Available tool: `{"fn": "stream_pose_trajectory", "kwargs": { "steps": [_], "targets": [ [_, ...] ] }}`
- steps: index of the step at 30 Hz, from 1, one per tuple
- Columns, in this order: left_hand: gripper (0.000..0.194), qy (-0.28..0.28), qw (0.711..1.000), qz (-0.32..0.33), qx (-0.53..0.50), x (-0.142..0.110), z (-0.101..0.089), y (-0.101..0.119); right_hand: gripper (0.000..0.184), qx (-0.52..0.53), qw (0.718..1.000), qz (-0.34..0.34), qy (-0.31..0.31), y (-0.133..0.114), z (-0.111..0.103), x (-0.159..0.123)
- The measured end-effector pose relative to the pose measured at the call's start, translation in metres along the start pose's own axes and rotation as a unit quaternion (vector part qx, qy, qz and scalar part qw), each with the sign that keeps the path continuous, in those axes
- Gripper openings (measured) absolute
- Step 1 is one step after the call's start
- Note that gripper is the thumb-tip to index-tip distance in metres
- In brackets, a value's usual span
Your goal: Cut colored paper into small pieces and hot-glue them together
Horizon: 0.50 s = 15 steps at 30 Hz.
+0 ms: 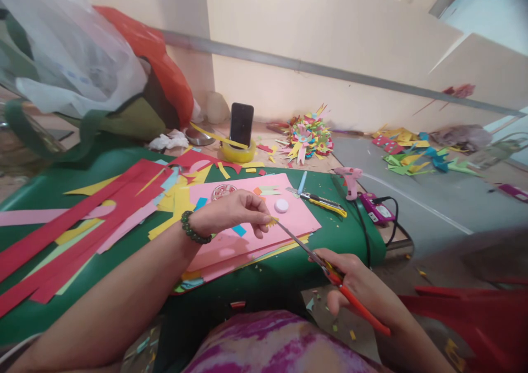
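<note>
My left hand (pixel 247 210), with a green bead bracelet (pixel 193 229) at the wrist, pinches a small yellow paper piece (pixel 273 221) above a stack of pink paper sheets (pixel 256 252). In my right hand (pixel 350 279) are scissors (pixel 336 279) with orange-red handles. Their long blades point left, and the tips meet the yellow piece at my left fingertips; whether they are cutting it I cannot tell. Beneath and beyond my hands, a round white cap (pixel 281 206), blue paper bits and a yellow utility knife (pixel 325 203) lie on or beside the pink sheets.
Red paper strips (pixel 136 197) and yellow paper (pixel 177 199) cover the green mat's left side. Behind are a phone (pixel 241 122) on a tape roll (pixel 238 152) and a pile of paper flowers (pixel 309 139). A pink glue gun (pixel 350 181) with a cord stands right, near a purple box (pixel 376 208).
</note>
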<state>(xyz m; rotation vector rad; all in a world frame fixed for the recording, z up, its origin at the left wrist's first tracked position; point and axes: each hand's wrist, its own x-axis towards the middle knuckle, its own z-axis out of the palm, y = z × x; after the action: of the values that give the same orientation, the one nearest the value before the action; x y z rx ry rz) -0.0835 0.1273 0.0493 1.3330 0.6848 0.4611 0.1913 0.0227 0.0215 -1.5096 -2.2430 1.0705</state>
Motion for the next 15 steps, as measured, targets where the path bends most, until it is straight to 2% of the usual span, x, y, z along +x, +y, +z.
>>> {"fn": "stream_pose_trajectory", "kwargs": {
  "steps": [5,15],
  "targets": [
    [0.022,0.001,1.0,0.003,0.0,-0.0004,-0.0001,0.0006,0.04,0.001,1.0,0.006,-0.005,-0.0055,-0.0003,0.0002],
    [0.018,-0.001,1.0,0.004,-0.007,0.002,0.0005,-0.0042,0.051,-0.024,0.999,-0.023,0.006,-0.0052,0.0006,0.0026]
  ]
}}
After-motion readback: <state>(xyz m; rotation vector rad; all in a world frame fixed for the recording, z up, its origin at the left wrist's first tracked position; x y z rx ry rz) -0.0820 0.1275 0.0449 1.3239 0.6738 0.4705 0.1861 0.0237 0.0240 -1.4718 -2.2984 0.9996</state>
